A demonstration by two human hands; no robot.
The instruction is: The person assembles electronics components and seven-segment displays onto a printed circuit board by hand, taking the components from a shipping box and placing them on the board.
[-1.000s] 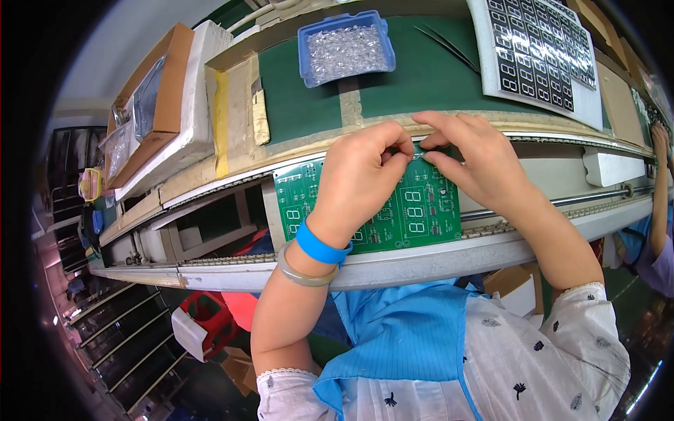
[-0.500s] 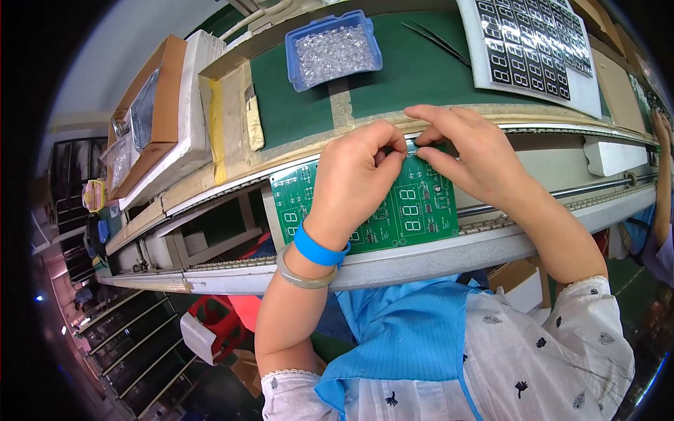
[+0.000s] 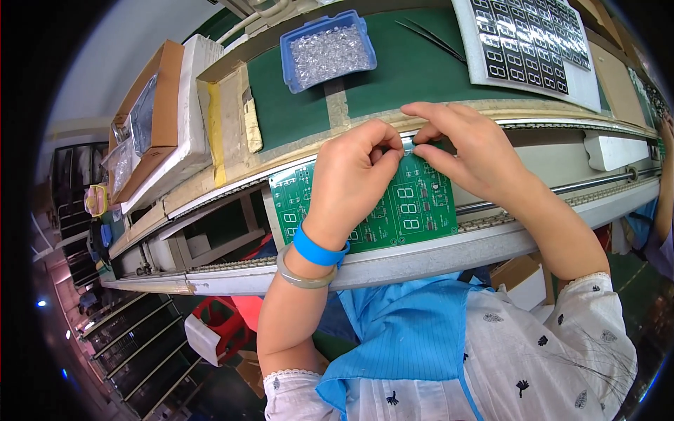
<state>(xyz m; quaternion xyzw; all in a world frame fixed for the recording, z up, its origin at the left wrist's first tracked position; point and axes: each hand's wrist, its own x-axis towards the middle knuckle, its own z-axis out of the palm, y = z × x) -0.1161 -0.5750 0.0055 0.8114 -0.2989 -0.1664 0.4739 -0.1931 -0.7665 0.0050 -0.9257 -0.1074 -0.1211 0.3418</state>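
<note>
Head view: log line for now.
left hand: fingers bunched at far edge of green circuit board | right hand: thumb beside left fingertips | blue bin: beyond board, holding clear parts

Site: electronics assembly workshop, production-line type. Evidence — a long grey metal conveyor rail edged with chain (image 3: 435, 258), a green rectangular printed circuit board (image 3: 407, 228) set along it. On the green bench surface (image 3: 407, 84) behind: a blue plastic bin (image 3: 286, 63) of small clear components (image 3: 331, 50), slim dark tweezers (image 3: 451, 52), black rectangular digit displays (image 3: 530, 49) in rows on white foam. Far right — a co-worker's bare forearm (image 3: 665, 193) farther along the line.
</note>
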